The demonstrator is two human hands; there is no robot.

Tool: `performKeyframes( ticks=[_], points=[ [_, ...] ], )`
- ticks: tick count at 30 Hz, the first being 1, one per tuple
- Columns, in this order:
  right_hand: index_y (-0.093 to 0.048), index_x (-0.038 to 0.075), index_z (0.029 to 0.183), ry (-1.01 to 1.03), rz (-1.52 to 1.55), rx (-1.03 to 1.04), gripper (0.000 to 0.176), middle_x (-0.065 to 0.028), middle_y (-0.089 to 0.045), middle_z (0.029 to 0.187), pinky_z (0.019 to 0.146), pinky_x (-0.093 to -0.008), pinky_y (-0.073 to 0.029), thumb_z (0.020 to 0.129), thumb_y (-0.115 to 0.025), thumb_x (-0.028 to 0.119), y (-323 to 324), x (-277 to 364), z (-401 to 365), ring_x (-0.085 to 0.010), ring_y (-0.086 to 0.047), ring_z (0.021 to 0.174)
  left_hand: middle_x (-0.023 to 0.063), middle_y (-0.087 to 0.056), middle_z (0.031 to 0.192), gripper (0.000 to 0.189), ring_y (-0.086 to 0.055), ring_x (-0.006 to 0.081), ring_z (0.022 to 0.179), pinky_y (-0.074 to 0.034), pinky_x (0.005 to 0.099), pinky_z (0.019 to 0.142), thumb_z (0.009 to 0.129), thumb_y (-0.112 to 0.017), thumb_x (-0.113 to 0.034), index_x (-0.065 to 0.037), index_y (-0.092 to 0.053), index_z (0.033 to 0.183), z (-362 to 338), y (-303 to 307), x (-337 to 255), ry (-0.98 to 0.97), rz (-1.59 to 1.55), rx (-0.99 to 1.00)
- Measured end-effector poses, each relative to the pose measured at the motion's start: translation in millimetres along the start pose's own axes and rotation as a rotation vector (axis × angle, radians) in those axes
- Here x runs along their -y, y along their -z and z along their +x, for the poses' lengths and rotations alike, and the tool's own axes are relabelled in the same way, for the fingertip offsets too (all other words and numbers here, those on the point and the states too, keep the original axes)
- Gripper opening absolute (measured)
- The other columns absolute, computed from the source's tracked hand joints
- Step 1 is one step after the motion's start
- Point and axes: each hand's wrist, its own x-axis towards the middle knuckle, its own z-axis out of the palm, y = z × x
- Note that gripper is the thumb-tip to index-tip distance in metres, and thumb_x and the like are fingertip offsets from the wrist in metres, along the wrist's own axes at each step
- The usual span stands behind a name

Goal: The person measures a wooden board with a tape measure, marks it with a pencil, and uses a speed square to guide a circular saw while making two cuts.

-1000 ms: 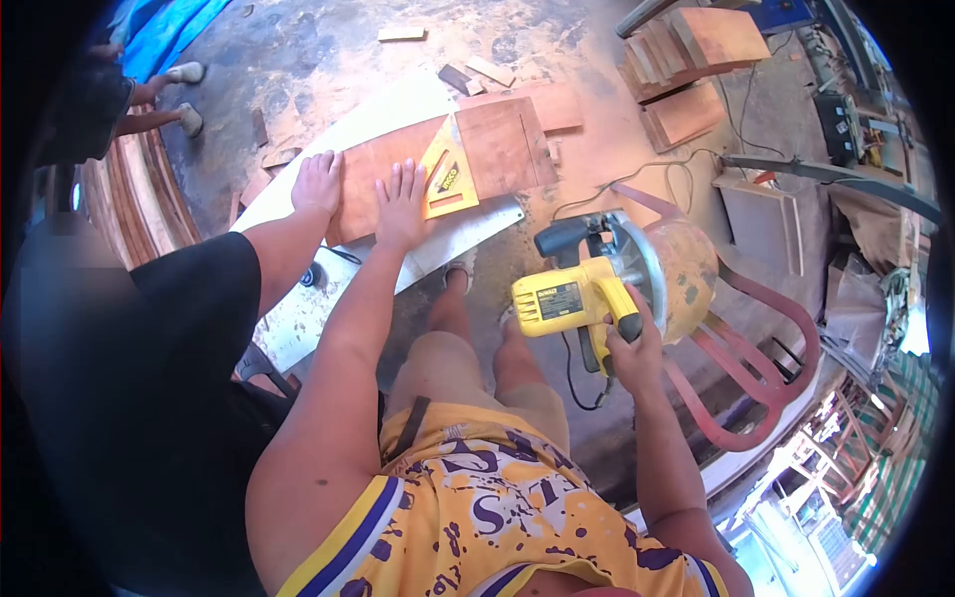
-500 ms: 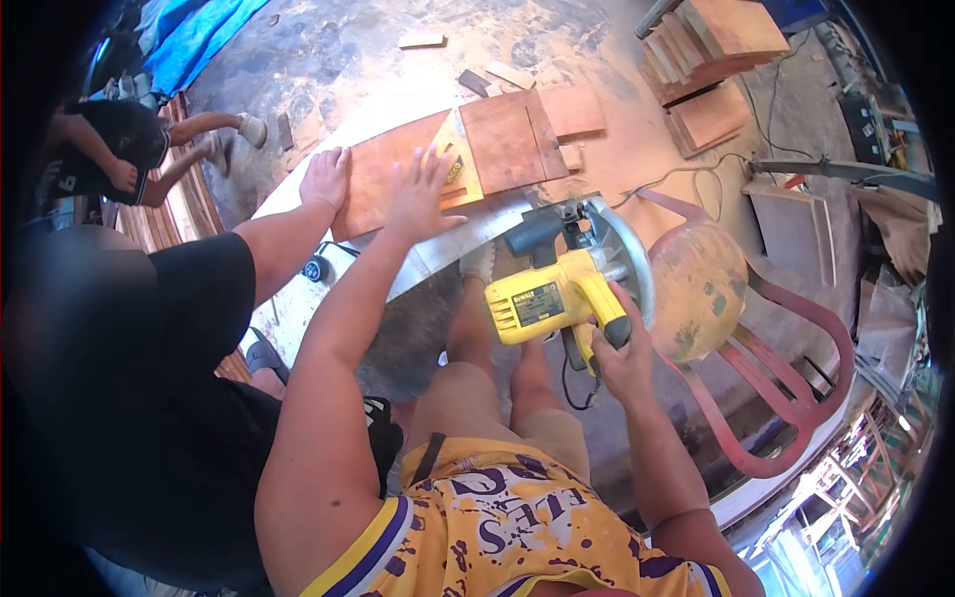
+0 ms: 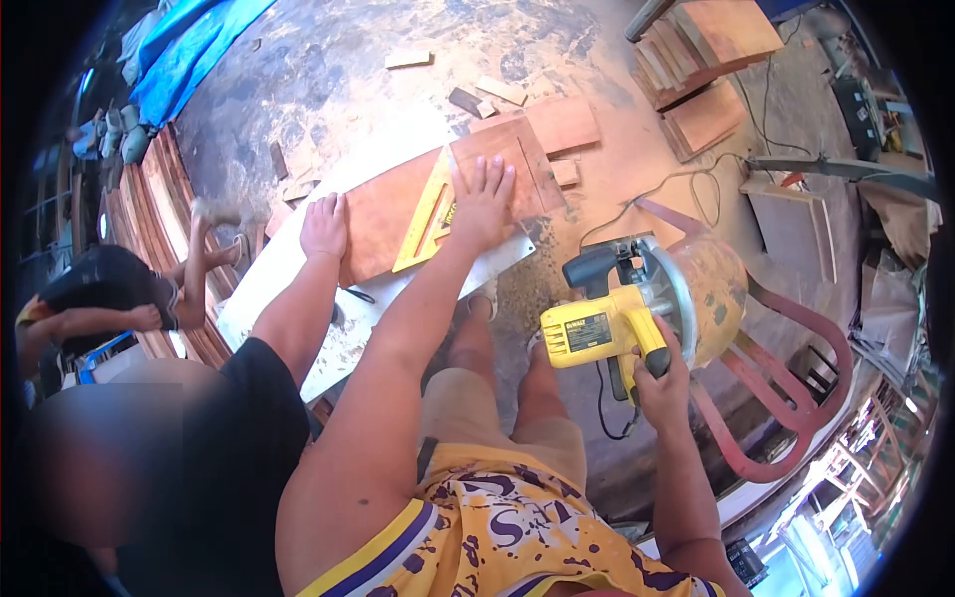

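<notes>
In my right hand (image 3: 661, 376) is a yellow circular saw (image 3: 582, 326), gripped by its rear handle and raised beside the red chair. My left hand (image 3: 483, 206) lies flat with fingers spread on a reddish-brown wooden board (image 3: 388, 224), at the right edge of a yellow triangular square (image 3: 426, 221). Part of that square is hidden under my hand and wrist. A co-worker's hand (image 3: 324, 227) presses on the board's left end. Beneath the board is a white work surface (image 3: 269, 289).
A red chair (image 3: 786, 398) with a worn round seat stands at my right. Stacked wood pieces (image 3: 701, 45) sit at the back right, and a power cord (image 3: 662, 179) loops across the floor. Offcuts (image 3: 500, 91) lie beyond the board. Another person (image 3: 119, 289) is at the left.
My left hand has slid right along the board, leaving more of the yellow square showing. My right hand has carried the saw right and slightly down. The co-worker has leaned back lower in view.
</notes>
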Motion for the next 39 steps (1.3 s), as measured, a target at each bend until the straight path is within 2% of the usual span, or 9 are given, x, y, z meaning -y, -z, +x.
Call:
performKeyframes(
  ticks=[4, 9, 12, 15, 17, 23, 31, 36, 39],
  points=[
    [-0.044, 0.002, 0.148, 0.15, -0.036, 0.02, 0.067, -0.0145, -0.061, 0.127, 0.1, -0.0316, -0.046, 0.084, -0.059, -0.01, -5.9, -4.5, 0.6, -0.0186, -0.061, 0.111, 0.0153, -0.015, 0.168, 0.1, -0.009, 0.0391, 0.155, -0.006, 0.0687, 0.119, 0.081, -0.075, -0.043, -0.012, -0.021, 0.16, 12.2, 4.9, 7.1, 0.117, 0.002, -0.146],
    [-0.043, 0.001, 0.148, 0.194, 0.012, 0.121, 0.067, -0.016, -0.06, 0.131, 0.103, -0.0325, -0.045, 0.085, -0.059, -0.01, -8.7, 36.2, 45.9, -0.0203, -0.059, 0.118, 0.0158, -0.018, 0.167, 0.101, -0.012, 0.0384, 0.155, -0.008, 0.0675, 0.119, 0.082, -0.074, -0.051, -0.012, -0.022, 0.159, 31.2, 19.3, 14.5, 0.106, -0.021, -0.109],
    [-0.043, 0.001, 0.149, 0.212, 0.061, 0.184, 0.067, -0.0176, -0.058, 0.135, 0.106, -0.0333, -0.043, 0.085, -0.06, -0.008, -17.8, 41.0, 57.4, -0.0223, -0.056, 0.125, 0.0194, -0.017, 0.166, 0.109, -0.011, 0.0397, 0.154, -0.007, 0.0672, 0.119, 0.076, -0.074, -0.064, -0.011, -0.025, 0.158, -9.4, 4.4, 41.1, 0.161, -0.226, -0.392],
    [-0.043, 0.002, 0.149, 0.189, 0.036, 0.224, 0.067, -0.0182, -0.059, 0.135, 0.105, -0.0333, -0.043, 0.085, -0.061, -0.007, -32.7, 47.4, 68.0, -0.0225, -0.056, 0.125, 0.0212, -0.018, 0.165, 0.112, -0.012, 0.0402, 0.154, -0.008, 0.067, 0.119, 0.073, -0.077, -0.063, -0.01, -0.026, 0.158, -70.7, -13.4, 78.0, 0.255, -0.216, -0.405],
    [-0.044, 0.003, 0.149, 0.232, 0.011, 0.235, 0.068, -0.0189, -0.061, 0.134, 0.103, -0.0336, -0.045, 0.084, -0.063, -0.005, -40.5, 56.2, 74.5, -0.0226, -0.058, 0.123, 0.0201, -0.019, 0.165, 0.111, -0.014, 0.0405, 0.154, -0.009, 0.0662, 0.119, 0.071, -0.081, -0.057, -0.012, -0.029, 0.158, -91.6, -13.0, 91.1, 0.307, -0.152, -0.206],
    [-0.043, 0.003, 0.149, 0.296, 0.116, 0.286, 0.07, -0.0191, -0.062, 0.133, 0.101, -0.0329, -0.047, 0.083, -0.063, -0.005, -68.4, 53.1, 94.0, -0.0231, -0.06, 0.12, 0.0135, -0.026, 0.165, 0.105, -0.02, 0.0361, 0.153, -0.011, 0.0631, 0.121, 0.069, -0.083, -0.041, -0.017, -0.033, 0.157, -90.8, -22.8, 99.9, 0.257, -0.186, -0.268],
    [-0.043, 0.0, 0.148, 0.328, -0.038, 0.274, 0.066, -0.0186, -0.058, 0.135, 0.106, -0.0342, -0.043, 0.085, -0.06, -0.007, -90.0, 35.1, 110.8, -0.0241, -0.056, 0.125, 0.0041, -0.029, 0.165, 0.102, -0.019, 0.0322, 0.154, -0.007, 0.0622, 0.122, 0.071, -0.082, -0.041, -0.017, -0.032, 0.158, -95.9, -20.6, 93.4, 0.247, -0.202, -0.238],
    [-0.038, 0.001, 0.151, 0.344, -0.053, 0.283, 0.069, -0.0128, -0.06, 0.121, 0.091, -0.0287, -0.051, 0.086, -0.057, -0.009, -92.5, 46.0, 105.4, -0.0163, -0.062, 0.104, 0.0029, -0.031, 0.164, 0.098, -0.023, 0.0307, 0.152, -0.01, 0.0657, 0.12, 0.073, -0.081, -0.04, -0.018, -0.033, 0.157, -93.3, -17.6, 91.6, 0.219, -0.178, -0.244],
    [-0.037, 0.002, 0.152, 0.367, -0.059, 0.254, 0.069, -0.0123, -0.061, 0.119, 0.09, -0.0288, -0.051, 0.087, -0.057, -0.008, -94.8, 36.3, 105.0, -0.0164, -0.062, 0.104, 0.0019, -0.031, 0.164, 0.096, -0.023, 0.03, 0.153, -0.011, 0.0659, 0.12, 0.075, -0.079, -0.042, -0.02, -0.033, 0.157, -92.7, -18.9, 89.1, 0.22, -0.185, -0.271]
  ],
)
